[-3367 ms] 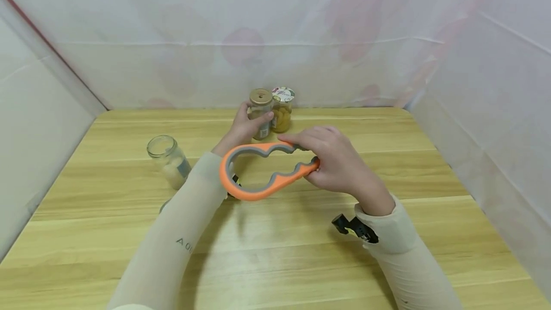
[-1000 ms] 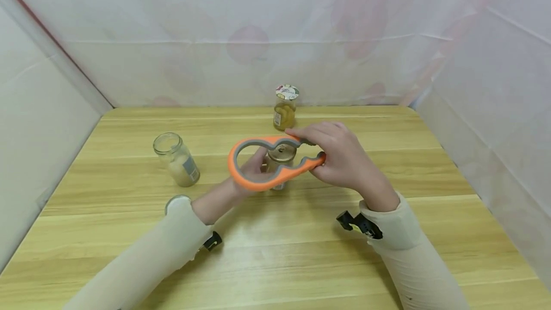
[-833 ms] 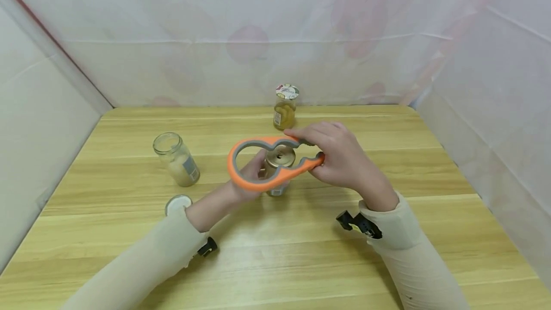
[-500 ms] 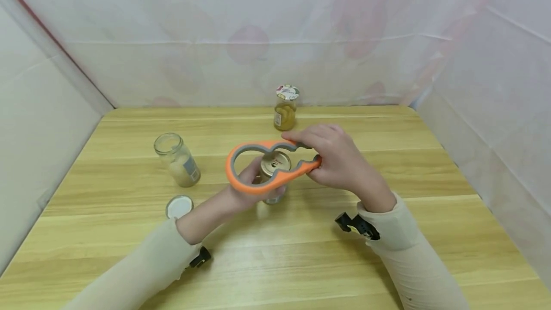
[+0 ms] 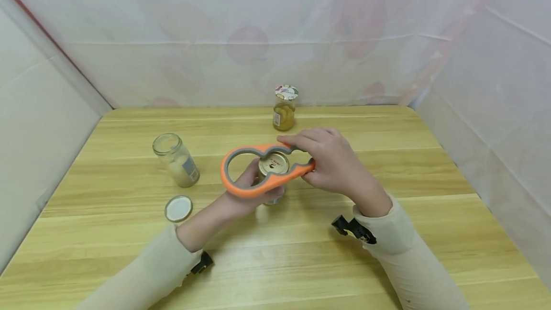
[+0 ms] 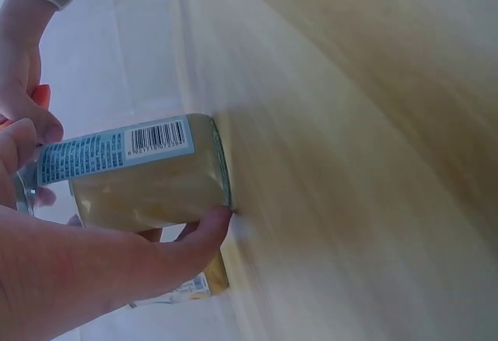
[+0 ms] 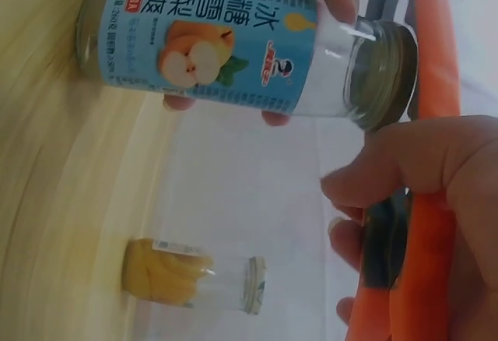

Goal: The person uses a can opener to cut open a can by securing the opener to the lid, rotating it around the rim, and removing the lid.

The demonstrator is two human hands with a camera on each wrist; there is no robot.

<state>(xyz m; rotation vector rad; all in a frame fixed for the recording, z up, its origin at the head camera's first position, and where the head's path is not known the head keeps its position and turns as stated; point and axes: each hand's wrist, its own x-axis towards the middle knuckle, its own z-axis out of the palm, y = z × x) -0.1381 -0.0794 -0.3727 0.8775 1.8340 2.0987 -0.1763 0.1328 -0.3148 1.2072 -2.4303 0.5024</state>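
Note:
My left hand (image 5: 232, 204) grips a glass jar (image 7: 194, 45) with a gold lid (image 5: 274, 162) and a blue label picturing pears. Fingers and thumb wrap its sides, and its base is at or very near the table. In the right hand (image 5: 331, 164) is an orange jar opener (image 5: 243, 191) with a grey scalloped inner edge. From the head view, the gold lid shows through the opener's middle notch. The right wrist view has the opener beside the lid's top; whether they touch I cannot tell. Right-hand fingers (image 7: 397, 158) curl round the handles, close by the lid.
A lidless jar (image 5: 180, 169) with pale contents stands on the wooden table (image 5: 301, 262) to the left. Its near neighbour is a loose round lid (image 5: 178, 208), white side up, by the left sleeve. Further back stands a closed jar of yellow fruit (image 5: 284, 115).
The left hand has brought the gold-lidded jar from beside the yellow fruit jar forward, under the opener. Lately both have shifted slightly left. The right hand keeps its hold on the opener.

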